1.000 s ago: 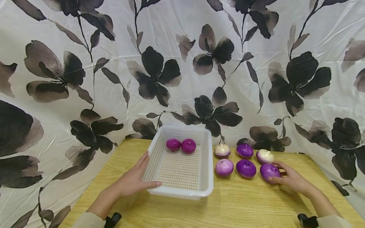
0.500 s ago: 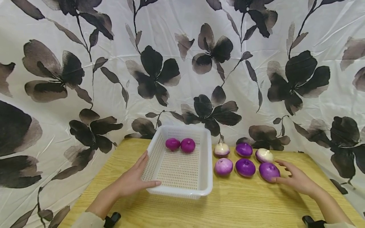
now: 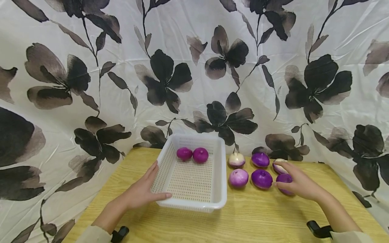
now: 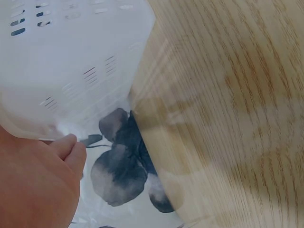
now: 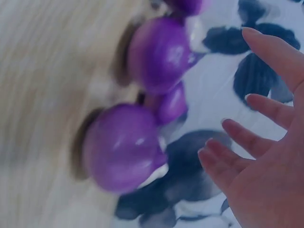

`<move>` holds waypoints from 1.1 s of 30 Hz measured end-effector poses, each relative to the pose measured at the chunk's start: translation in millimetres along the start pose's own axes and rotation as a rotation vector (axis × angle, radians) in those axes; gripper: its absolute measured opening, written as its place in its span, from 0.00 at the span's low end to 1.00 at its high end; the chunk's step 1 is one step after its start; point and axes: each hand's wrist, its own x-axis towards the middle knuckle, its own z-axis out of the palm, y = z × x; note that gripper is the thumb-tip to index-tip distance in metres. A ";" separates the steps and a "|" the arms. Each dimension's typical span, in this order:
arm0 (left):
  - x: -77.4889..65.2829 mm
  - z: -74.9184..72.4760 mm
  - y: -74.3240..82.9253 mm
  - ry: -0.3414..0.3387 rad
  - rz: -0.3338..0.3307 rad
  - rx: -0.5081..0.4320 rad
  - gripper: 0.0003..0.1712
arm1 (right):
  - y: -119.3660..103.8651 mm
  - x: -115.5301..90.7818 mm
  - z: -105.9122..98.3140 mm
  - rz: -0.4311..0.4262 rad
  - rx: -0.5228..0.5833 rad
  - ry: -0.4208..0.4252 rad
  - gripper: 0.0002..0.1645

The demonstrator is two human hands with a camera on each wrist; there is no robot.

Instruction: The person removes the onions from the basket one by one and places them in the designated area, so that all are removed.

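Note:
A white perforated plastic basket (image 3: 223,182) holds two magenta onions, the left onion (image 3: 184,154) beside the right onion (image 3: 201,155), at its far end. My left hand (image 3: 136,196) rests against the basket's left side, fingers straight along the wall and thumb over the near-left rim. In the left wrist view, fingertips (image 4: 71,147) touch the basket's outer wall. My right hand (image 3: 301,182) hovers with spread fingers over the rightmost purple onion (image 3: 284,184) and partly hides it and the white-topped onion (image 3: 279,166) behind. In the right wrist view, nothing lies between the fingers.
Right of the basket are a white-topped onion (image 3: 236,160), a pale purple onion (image 3: 238,178) and two dark purple ones, the rear onion (image 3: 260,160) and front onion (image 3: 262,179). All stand on a wooden table (image 3: 237,219). A floral cloth (image 3: 194,84) hangs behind.
My right hand first touched the rightmost purple onion's side, drew back from it, then moved left and above it. The left hand and basket have stayed put.

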 end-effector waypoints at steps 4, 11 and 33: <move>0.7 -0.3 -0.6 -0.002 -0.004 0.001 0.75 | -16.5 16.8 4.6 -0.031 -0.002 -0.016 0.44; 0.9 0.3 -0.2 0.002 -0.009 -0.012 0.75 | -38.3 44.5 18.7 -0.062 0.010 -0.039 0.45; 0.3 0.3 1.3 0.008 -0.009 -0.018 0.75 | -82.4 126.7 78.0 -0.179 0.151 -0.053 0.42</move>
